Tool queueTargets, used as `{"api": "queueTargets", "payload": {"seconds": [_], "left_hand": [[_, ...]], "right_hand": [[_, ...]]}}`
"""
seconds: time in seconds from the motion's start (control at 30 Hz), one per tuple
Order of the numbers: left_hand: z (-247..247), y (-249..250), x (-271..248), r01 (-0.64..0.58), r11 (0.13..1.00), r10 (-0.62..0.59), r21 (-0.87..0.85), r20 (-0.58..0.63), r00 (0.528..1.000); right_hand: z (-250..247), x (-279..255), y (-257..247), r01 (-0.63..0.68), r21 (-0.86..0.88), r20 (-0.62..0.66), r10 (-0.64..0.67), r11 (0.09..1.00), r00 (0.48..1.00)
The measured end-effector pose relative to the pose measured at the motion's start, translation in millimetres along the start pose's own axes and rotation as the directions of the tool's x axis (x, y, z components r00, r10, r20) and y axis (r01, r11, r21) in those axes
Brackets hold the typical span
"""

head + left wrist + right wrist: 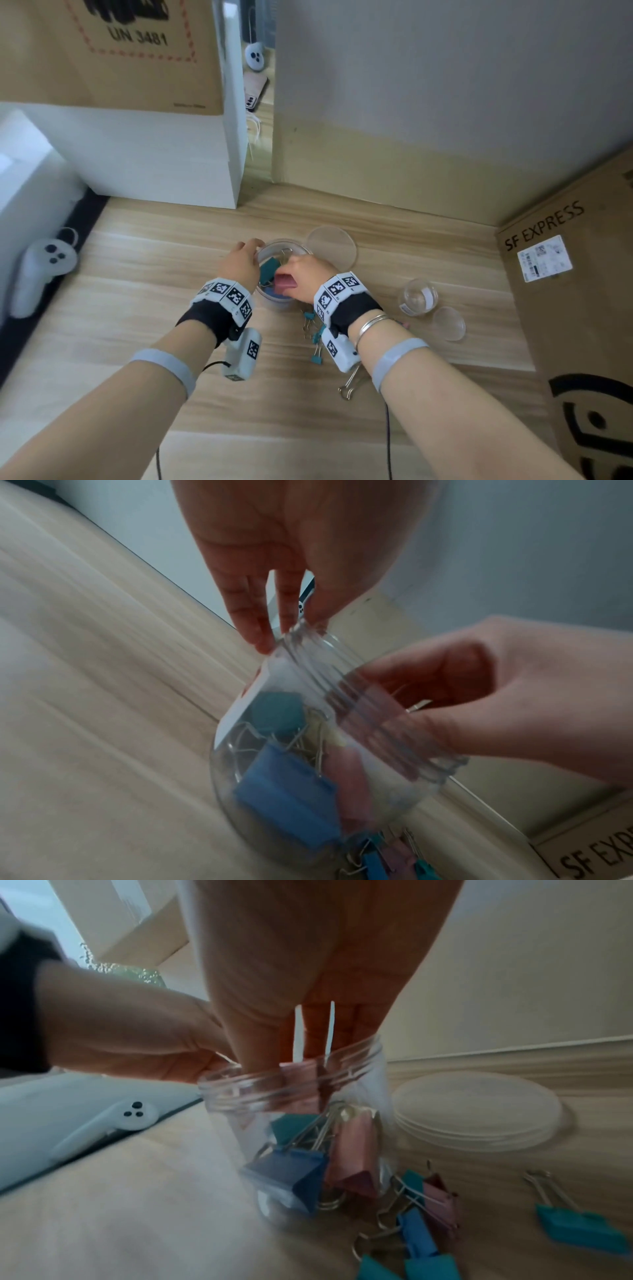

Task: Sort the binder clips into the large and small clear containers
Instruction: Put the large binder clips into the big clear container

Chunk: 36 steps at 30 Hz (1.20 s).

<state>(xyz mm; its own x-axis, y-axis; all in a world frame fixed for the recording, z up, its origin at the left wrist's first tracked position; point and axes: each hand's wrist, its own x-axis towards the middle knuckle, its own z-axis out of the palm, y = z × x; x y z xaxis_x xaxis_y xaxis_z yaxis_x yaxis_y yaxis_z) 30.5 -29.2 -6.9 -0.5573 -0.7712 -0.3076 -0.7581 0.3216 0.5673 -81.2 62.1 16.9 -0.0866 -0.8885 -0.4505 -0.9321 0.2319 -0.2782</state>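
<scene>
The large clear container (274, 301) (240, 772) (232, 1129) stands open on the wooden table and holds big blue (287, 1180), pink (356, 1156) and teal clips. My left hand (255, 245) (287, 631) pinches its rim on the far left side. My right hand (291, 274) (308, 1053) holds a large pink binder clip (282, 283) (301, 1080) by its wire handles, its body just inside the container's mouth. Small loose clips (315, 329) (428, 1218) lie in front of the container. The small clear container (418, 296) stands open to the right.
The large lid (331, 246) (479, 1110) lies behind the large container, and the small lid (448, 323) beside the small one. A cardboard box (582, 325) flanks the right, white boxes (154, 154) the back left. A white controller (37, 274) lies at the table's left edge.
</scene>
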Motion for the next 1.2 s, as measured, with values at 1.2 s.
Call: {"api": "queueTargets", "payload": {"seconds": [1.2], "left_hand": [[169.6, 94.9, -103.3, -0.464, 0.828, 0.23, 0.316, 0.563, 0.794]], "right_hand": [[111.5, -138.5, 111.7, -0.603, 0.434, -0.103, 0.702, 0.669, 0.705]]}}
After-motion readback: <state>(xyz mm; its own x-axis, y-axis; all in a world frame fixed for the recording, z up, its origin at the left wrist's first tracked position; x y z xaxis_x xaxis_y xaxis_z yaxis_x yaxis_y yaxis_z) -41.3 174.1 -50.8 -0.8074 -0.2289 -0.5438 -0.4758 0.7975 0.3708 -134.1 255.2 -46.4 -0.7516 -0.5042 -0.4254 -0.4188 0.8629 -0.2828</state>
